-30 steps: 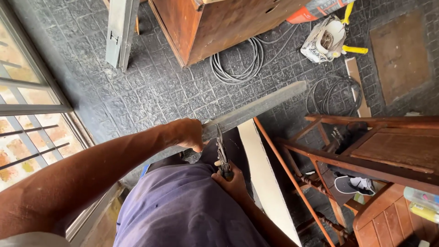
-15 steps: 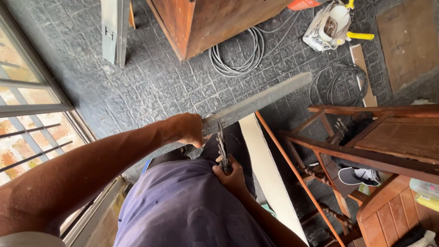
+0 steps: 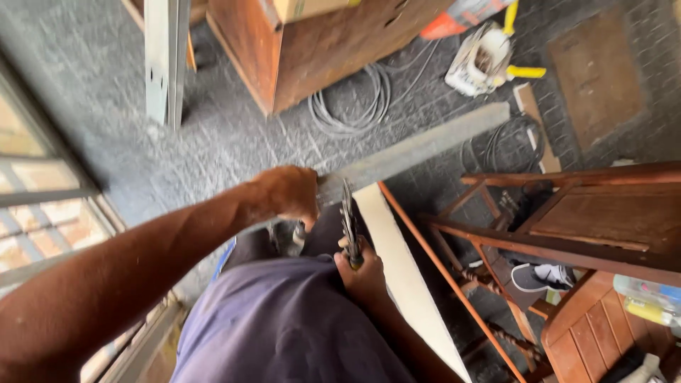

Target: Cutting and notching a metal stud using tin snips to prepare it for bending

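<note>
Dark floor [image 3: 213,142], hands gripping strip [image 3: 418,145], pliers [image 3: 348,220]

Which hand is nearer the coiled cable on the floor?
Left. The left hand grips the long grey bar just below the coiled cable; the right hand holds snips lower down.

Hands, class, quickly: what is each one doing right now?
Left hand: closed around the near end of the long grey metal strip.
Right hand: closed on the handles of the metal snips.
</note>
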